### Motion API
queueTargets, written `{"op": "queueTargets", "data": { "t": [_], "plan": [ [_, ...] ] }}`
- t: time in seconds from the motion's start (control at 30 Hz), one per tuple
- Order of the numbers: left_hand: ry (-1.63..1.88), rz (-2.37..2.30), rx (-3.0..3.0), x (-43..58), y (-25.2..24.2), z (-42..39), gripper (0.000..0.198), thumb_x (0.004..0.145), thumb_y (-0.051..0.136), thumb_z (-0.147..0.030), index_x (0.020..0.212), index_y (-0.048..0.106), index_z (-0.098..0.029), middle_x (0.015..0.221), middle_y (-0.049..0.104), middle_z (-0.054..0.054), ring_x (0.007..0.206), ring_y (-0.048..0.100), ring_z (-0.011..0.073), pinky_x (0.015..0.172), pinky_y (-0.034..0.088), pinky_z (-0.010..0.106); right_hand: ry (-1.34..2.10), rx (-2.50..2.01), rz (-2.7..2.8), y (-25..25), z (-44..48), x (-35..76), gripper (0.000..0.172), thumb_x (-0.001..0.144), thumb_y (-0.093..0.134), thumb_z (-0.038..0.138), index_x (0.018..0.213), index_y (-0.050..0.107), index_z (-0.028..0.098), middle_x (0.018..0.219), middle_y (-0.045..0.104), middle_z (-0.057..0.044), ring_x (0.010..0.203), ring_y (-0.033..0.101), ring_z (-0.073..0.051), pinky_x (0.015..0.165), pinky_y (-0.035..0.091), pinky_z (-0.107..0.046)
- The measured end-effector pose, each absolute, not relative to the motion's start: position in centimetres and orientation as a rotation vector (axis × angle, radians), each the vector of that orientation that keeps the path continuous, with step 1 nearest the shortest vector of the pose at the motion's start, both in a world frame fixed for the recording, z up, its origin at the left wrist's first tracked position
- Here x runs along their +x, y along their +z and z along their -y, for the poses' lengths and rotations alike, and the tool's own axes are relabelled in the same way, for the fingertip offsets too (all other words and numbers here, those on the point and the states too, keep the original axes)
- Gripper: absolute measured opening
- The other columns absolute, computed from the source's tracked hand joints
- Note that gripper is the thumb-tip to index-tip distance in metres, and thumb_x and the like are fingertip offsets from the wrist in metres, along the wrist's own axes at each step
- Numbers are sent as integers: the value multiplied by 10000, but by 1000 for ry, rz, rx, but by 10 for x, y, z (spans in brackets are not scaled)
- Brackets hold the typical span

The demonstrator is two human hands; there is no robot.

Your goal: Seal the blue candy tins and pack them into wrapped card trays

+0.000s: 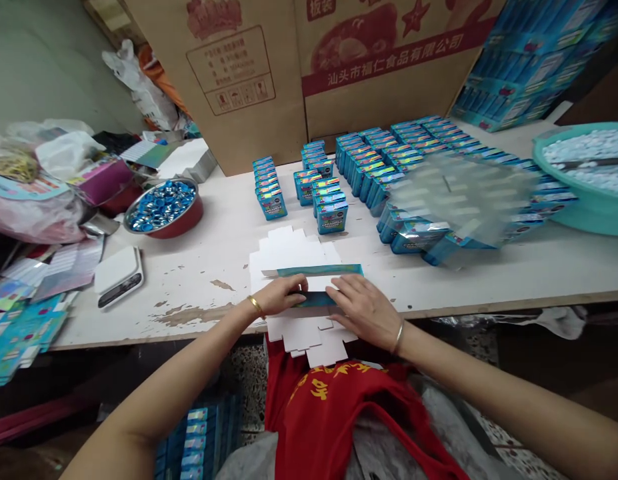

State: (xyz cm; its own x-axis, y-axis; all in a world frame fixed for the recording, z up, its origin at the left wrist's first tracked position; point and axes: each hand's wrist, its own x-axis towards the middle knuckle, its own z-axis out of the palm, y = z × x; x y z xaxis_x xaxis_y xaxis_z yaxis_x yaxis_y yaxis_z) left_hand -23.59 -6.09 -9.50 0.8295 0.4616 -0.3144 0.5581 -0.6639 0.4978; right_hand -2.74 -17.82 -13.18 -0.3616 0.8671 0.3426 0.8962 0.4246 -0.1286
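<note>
In front of me, a partly folded cardboard box with a white inside and blue outer edges lies across a stack of flat white box blanks. My left hand is closed on its left end, thumb and forefinger at the near blue edge. My right hand grips the right end, its fingers bent over the near side and the thumb lower down. Part of the near edge is hidden by the fingers. Finished-looking small blue boxes stand in short rows just beyond the blanks.
Many more blue boxes fill the back right, partly under a blurred clear plastic sheet. A red bowl of blue wrapped pieces and a white scale stand left. At far right is a turquoise basin. A large carton stands behind.
</note>
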Motion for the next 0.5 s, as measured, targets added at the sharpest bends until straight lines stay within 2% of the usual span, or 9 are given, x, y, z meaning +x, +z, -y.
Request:
{"op": "queueTargets", "data": {
  "t": [0.1,0.2,0.3,0.37,0.5],
  "plan": [
    [-152,-677,2708,-242,-103,74,222,942,429,-327,1050,573,-197,1070,625,75,965,555,194,857,417,353,-295,-1512,2322,-164,195,-30,348,904,470,150,1240,541,94,1262,573,-166,1173,467,-266,989,368,-418],
    [-125,-617,2998,-248,-111,92,334,910,475,-439,1144,584,-228,1254,534,124,1131,466,282,941,343,455,-353,-1522,2290,-184,191,-31,300,893,438,88,1144,599,124,1196,596,-154,1129,471,-264,936,381,-412],
    [-222,-706,3033,-248,-117,105,300,929,452,-309,1186,569,-209,1095,597,115,997,517,253,851,363,405,-288,-1585,2295,-185,185,-33,216,889,463,96,1024,628,131,930,625,-116,879,513,-236,774,413,-365],
    [-262,-826,2954,-245,-119,108,263,934,409,-207,1117,597,-189,985,624,92,899,540,222,787,364,367,-181,-1680,2320,-180,181,-35,166,866,487,70,907,634,137,817,597,-92,787,502,-223,690,400,-335],
    [-185,-1026,2675,-238,-118,105,143,889,501,-214,957,624,-186,963,644,58,927,551,203,809,347,352,92,-1844,2386,-166,174,-34,74,823,571,84,831,631,126,866,608,-115,846,529,-246,714,402,-329]
  ]
}}
